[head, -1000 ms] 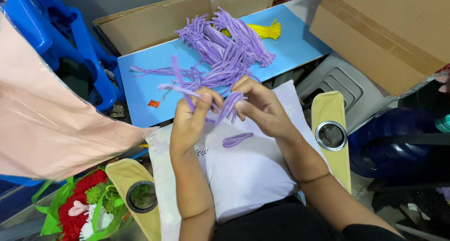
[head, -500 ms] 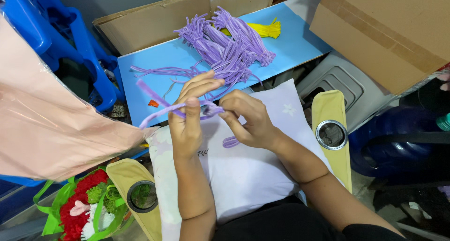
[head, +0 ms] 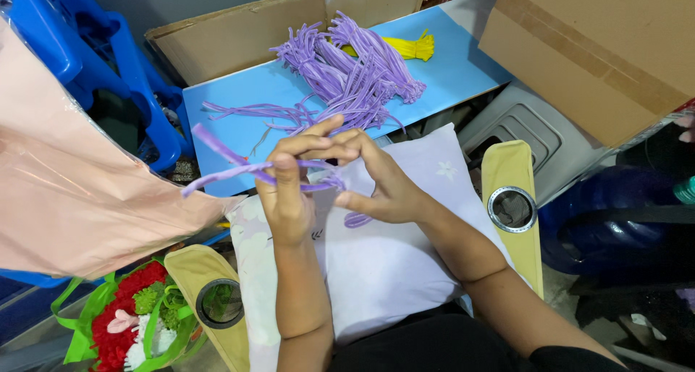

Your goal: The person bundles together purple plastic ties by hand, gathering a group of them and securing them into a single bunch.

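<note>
A pale fabric pillow point(head: 384, 271) lies on the lap; at twelve o'clock a flat blue board point(head: 239, 100) bears a heap of purple pipe cleaners point(head: 355, 72); a brown cardboard box point(head: 601, 46) sits at two.

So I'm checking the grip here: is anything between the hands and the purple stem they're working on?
Nothing visible is. The left hand and right hand both pinch the purple stem directly, above the pale cushion. The pile of purple stems lies apart on the blue board beyond them.

Brown cardboard box point(head: 608, 46) upper right, open brown carton point(head: 239, 43) behind
</note>
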